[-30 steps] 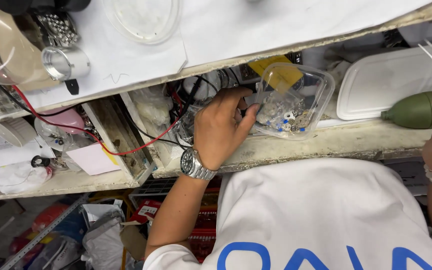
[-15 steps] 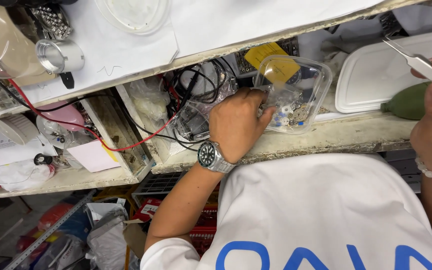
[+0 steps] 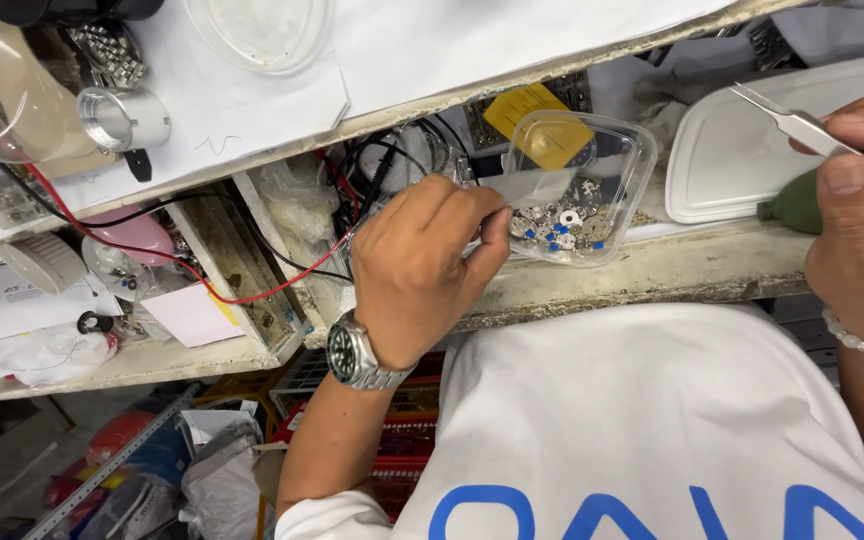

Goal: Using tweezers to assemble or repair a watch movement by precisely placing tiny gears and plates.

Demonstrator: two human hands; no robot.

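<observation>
A white sheet of paper (image 3: pixel 252 100) is lying on the upper surface (image 3: pixel 592 70), carrying a clear round dish (image 3: pixel 262 30) and a short metal cylinder (image 3: pixel 124 118). A red wire (image 3: pixel 202 285) and black cables (image 3: pixel 392 160) are running through the open compartment below. A yellow tag (image 3: pixel 527 105) is sitting behind them. A pink rounded object (image 3: pixel 137 232) is resting at the left, beside white papers (image 3: pixel 12 310). A white plastic lid (image 3: pixel 742 160) is lying at the right.
</observation>
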